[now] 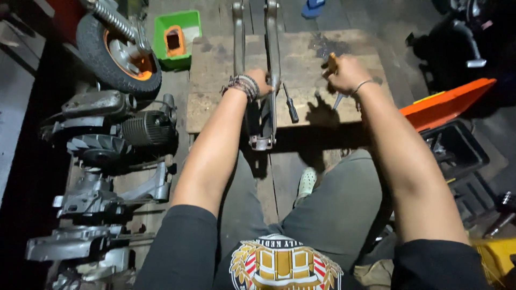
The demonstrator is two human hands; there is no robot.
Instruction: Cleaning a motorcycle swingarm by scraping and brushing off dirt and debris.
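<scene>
1. The left hand point(262, 81) is clenched around the metal swing arm point(267, 64), fingers wrapped over the right-hand rail about halfway along its length. A stack of beaded bracelets point(243, 86) sits on that wrist.
2. The right hand point(346, 72) is closed around a tool with a wooden handle point(332, 62); its metal working end point(338, 100) pokes out below the fist, pointing down at the boards. What kind of tool it is cannot be told.
3. To do this well, the left hand should hold the swing arm firm against the boards so it does not twist, and the right hand should bring the tool in squarely, near the gripped rail.
4. The swing arm is a 2-railed fork of dull silver metal. It lies lengthwise across the middle of the wooden platform point(215, 64), its closed pivot end point(262, 142) hanging over the near edge and its 2 open ends reaching past the far edge.
5. A screwdriver with a black handle point(291, 106) lies on the platform between the 2 hands, just beside the swing arm.
6. Off the platform's left edge stand a small wheel with an orange hub point(119, 56), a green plastic bin point(177, 37) and engine parts point(107, 139). An orange panel point(446, 99) lies to the right.
</scene>
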